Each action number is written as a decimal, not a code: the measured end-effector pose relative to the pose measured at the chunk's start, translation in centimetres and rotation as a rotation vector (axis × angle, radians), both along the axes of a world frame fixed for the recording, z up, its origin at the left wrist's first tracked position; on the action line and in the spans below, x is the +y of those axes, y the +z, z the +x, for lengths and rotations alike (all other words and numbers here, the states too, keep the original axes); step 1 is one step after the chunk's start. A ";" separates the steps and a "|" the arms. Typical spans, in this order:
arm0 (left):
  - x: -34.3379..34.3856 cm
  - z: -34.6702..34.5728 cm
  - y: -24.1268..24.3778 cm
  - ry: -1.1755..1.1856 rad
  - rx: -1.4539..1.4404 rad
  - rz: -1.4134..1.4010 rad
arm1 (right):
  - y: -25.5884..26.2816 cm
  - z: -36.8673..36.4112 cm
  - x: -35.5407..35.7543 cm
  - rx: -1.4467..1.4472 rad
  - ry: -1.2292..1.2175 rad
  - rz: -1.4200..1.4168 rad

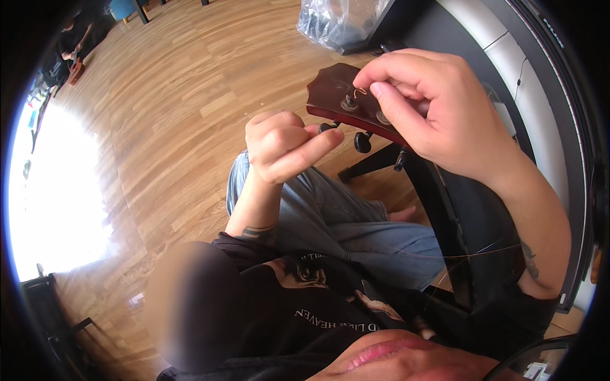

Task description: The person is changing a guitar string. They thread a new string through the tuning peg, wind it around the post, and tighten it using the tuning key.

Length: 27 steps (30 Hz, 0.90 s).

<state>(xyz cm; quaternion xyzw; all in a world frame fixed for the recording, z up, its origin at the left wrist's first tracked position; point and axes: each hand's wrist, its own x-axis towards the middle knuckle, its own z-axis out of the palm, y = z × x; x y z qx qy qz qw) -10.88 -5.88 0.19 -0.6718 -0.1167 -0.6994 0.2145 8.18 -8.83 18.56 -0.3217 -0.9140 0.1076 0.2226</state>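
A dark reddish-brown guitar headstock (329, 90) lies tilted before me, with metal string posts (349, 103) on its face and black tuning pegs along the near edge. My left hand (293, 145) is at its left end, the fingers curled and the thumb and index finger pinching the end tuning peg (329, 127). Over the headstock, my right hand (424, 100) has its thumb and index finger at a short curled bronze string end (360, 91) near the end post; whether they grip it is unclear. Another loose bronze string (495, 250) crosses above my lap. The guitar's body is hidden.
A black stand leg (429, 200) rises beside my jeans-clad legs. A NUX keyboard (564, 85) runs along the right. A clear plastic bag (329, 24) stands beyond the headstock. At the upper left, another person (71, 43) sits near a small brown instrument (76, 71).
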 end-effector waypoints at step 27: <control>-1.1 2.7 0.0 -0.076 -0.209 -0.109 | 1.2 0.6 0.8 -0.079 0.036 0.103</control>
